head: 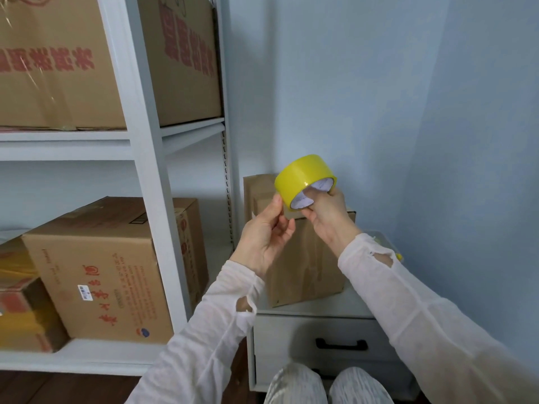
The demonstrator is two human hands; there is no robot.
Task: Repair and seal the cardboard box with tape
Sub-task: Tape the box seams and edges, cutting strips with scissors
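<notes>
right hand [326, 212] grips tape roll [302, 173]; left hand [267, 237] touches its side

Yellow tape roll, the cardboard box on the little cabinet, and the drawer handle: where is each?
yellow tape roll [302, 172]: head view, outer yellow band.
cardboard box [309, 269]: head view, front face.
drawer handle [341, 344]: head view, middle of bar.
</notes>
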